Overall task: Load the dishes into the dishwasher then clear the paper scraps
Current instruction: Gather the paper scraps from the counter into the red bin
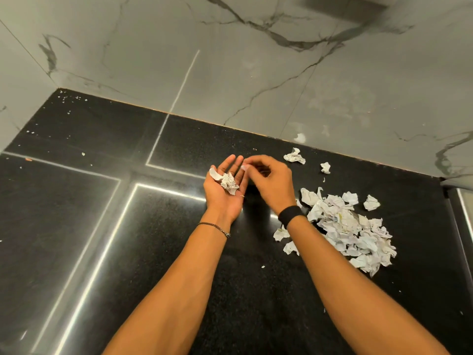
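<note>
My left hand point(225, 187) lies palm up above the black counter point(107, 226), fingers straight, carrying a few crumpled white paper scraps point(228, 182) in the palm. My right hand point(271, 179) hovers just right of it, fingertips curled together over the left fingers, pinching a small pale scrap point(244, 167). A large heap of crumpled paper scraps point(350, 226) lies on the counter to the right of my right forearm. Two loose scraps point(294, 156) point(325, 167) sit near the back wall, and another point(371, 202) lies beside the heap.
A marble-patterned wall point(230, 60) rises behind the counter and on the left. Tiny white flecks point(69, 101) dot the far left corner of the counter. A seam and a narrow strip point(460, 201) mark the counter's right end. No dishes or dishwasher are in view.
</note>
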{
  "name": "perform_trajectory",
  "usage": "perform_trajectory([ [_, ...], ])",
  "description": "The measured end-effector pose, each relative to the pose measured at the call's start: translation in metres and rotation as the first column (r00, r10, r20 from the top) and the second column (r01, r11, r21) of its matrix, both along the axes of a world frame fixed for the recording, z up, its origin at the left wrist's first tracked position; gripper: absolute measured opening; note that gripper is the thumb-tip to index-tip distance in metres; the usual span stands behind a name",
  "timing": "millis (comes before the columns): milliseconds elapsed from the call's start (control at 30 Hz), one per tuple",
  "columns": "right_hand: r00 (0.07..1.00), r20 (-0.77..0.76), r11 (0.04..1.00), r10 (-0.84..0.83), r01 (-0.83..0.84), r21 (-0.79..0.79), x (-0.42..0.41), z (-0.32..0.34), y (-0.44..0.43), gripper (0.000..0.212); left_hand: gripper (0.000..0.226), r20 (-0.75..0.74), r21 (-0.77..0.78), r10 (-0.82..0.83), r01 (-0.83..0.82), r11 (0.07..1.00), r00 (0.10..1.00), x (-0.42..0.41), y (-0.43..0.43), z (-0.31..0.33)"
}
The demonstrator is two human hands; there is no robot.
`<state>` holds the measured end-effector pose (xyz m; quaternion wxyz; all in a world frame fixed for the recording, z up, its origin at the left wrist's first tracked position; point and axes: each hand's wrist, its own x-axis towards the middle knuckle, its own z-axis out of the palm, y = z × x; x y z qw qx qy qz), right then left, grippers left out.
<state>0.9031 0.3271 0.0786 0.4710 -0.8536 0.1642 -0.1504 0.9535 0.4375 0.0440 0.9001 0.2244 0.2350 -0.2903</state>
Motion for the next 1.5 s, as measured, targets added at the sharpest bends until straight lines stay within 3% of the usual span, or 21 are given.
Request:
perform_trajectory([
  [133, 0.996, 0.042, 0.99, 0.079, -0.083, 0.113, -0.019, 0.012, 0.013, 0.015, 0.052, -0.016, -0.084, 0.004, -0.006, 0.996, 1.0, -0.001, -0.009, 0.002],
  [267, 0.994, 0.076, 0.977, -0.072, 0.056, 0.206, -0.01, 0.0, -0.007, 0.014, 0.049, -0.019, -0.119, 0.004, -0.006, 0.993, 1.0, -0.002, -0.006, 0.004],
  [367, 0.995, -0.016, 0.994, -0.101, 0.102, 0.048, 0.018, -0.017, -0.03, 0.017, 0.05, -0.038, -0.117, 0.01, -0.015, 0.993, 0.999, 0.0, 0.0, 0.001],
  [533, 0.971, -0.24, 0.932, 0.015, -0.101, -0.348, 0.073, -0.035, -0.05, 0.032, 0.055, -0.04, -0.049, 0.021, -0.023, 0.999, 0.999, 0.005, 0.011, 0.001],
  [733, 0.961, -0.276, 0.851, 0.003, -0.148, -0.504, 0.078, -0.031, -0.05, 0.022, 0.058, -0.015, 0.01, 0.011, -0.011, 1.0, 1.0, 0.002, 0.019, 0.006],
  [800, 0.958, -0.286, 0.887, -0.007, -0.126, -0.445, 0.066, -0.029, -0.047, 0.019, 0.058, -0.018, 0.024, 0.012, -0.012, 1.0, 1.0, 0.0, 0.018, 0.007],
  [900, 0.986, -0.153, 0.996, -0.063, 0.052, -0.073, 0.032, -0.016, -0.031, 0.014, 0.057, -0.02, 0.048, 0.022, -0.021, 0.999, 1.0, -0.002, 0.011, 0.006],
  [1000, 0.998, 0.016, 0.971, -0.057, 0.052, 0.232, -0.006, 0.007, -0.002, 0.016, 0.054, -0.021, 0.035, 0.0, 0.001, 0.999, 1.0, -0.007, -0.006, 0.007],
  [1100, 0.996, 0.058, 0.963, -0.063, 0.046, 0.267, -0.031, 0.02, 0.009, 0.016, 0.055, -0.031, -0.015, -0.053, 0.052, 0.999, 0.998, -0.015, -0.026, 0.013],
  [1233, 0.977, 0.079, 0.944, -0.2, 0.17, 0.283, -0.035, 0.018, -0.014, 0.016, 0.054, -0.016, -0.059, -0.076, 0.075, 0.995, 0.997, -0.021, -0.036, 0.015],
  [1300, 0.968, 0.067, 0.953, -0.242, 0.223, 0.206, -0.028, 0.009, -0.036, 0.015, 0.055, -0.031, -0.072, -0.072, 0.07, 0.995, 0.997, -0.021, -0.034, 0.013],
  [1367, 0.967, 0.002, 0.967, -0.256, 0.256, -0.014, -0.016, -0.006, -0.062, 0.019, 0.058, -0.043, -0.064, -0.072, 0.069, 0.996, 0.996, -0.02, -0.031, 0.01],
  [1433, 0.971, -0.091, 0.935, -0.221, 0.184, -0.303, -0.003, -0.023, -0.088, 0.029, 0.061, -0.05, -0.054, -0.064, 0.061, 0.997, 0.997, -0.019, -0.028, 0.008],
  [1500, 0.961, -0.219, 0.886, -0.171, 0.053, -0.461, 0.006, -0.037, -0.107, 0.038, 0.063, -0.048, -0.04, -0.068, 0.066, 0.997, 0.997, -0.018, -0.027, 0.009],
])
